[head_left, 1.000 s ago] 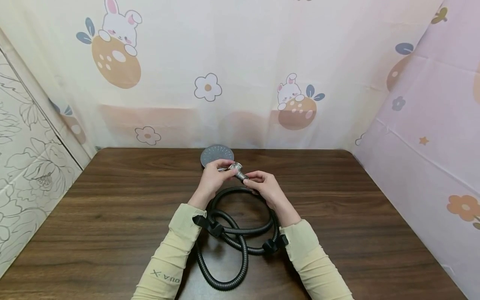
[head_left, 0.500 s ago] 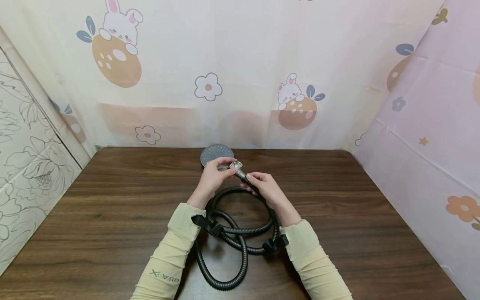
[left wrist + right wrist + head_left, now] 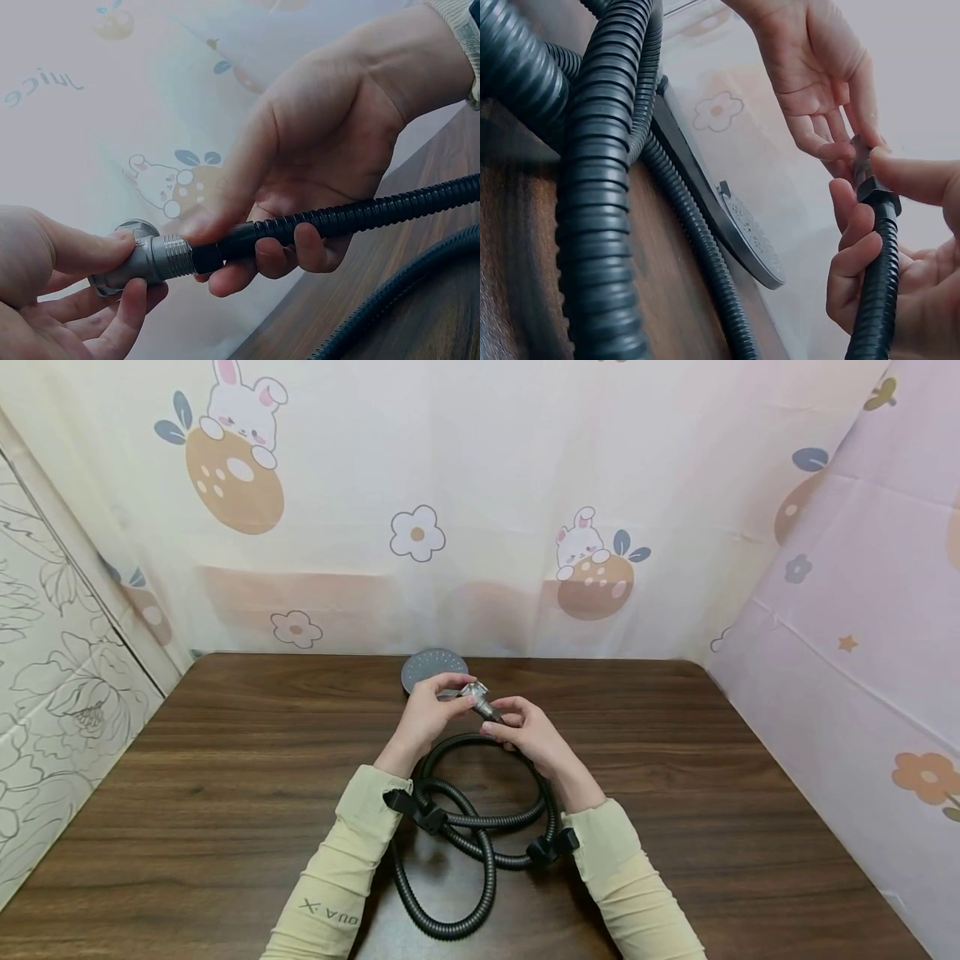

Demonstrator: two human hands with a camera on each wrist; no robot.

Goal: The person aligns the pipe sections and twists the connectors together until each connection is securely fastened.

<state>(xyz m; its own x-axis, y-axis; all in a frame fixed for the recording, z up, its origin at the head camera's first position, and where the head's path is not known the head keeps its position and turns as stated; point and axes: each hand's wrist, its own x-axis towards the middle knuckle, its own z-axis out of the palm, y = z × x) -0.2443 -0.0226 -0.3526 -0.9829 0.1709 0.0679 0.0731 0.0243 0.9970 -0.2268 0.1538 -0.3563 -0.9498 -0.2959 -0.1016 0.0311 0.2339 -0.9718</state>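
Note:
My left hand (image 3: pixel 420 722) pinches a silver metal fitting (image 3: pixel 142 262) between thumb and fingers. Its threaded neck (image 3: pixel 178 256) points toward my right hand (image 3: pixel 542 739). That hand grips the end of a black corrugated shower hose (image 3: pixel 375 214), the thumb pressing by the black nut (image 3: pixel 877 195). In the left wrist view the nut meets the end of the neck, with several threads still exposed. Behind my left hand lies a grey-faced shower head (image 3: pixel 433 668), and its dark handle (image 3: pixel 694 172) shows in the right wrist view.
Loops of the hose (image 3: pixel 480 872) lie on the brown wooden table (image 3: pixel 225 777) below and between my forearms. Black wrist straps (image 3: pixel 429 817) cross them in the head view. A patterned curtain (image 3: pixel 487 485) hangs behind the table's far edge.
My right hand's fingers slid back along the hose end, then came forward with thumb and fingers re-placed around it. My left hand keeps its pinch on the metal fitting.

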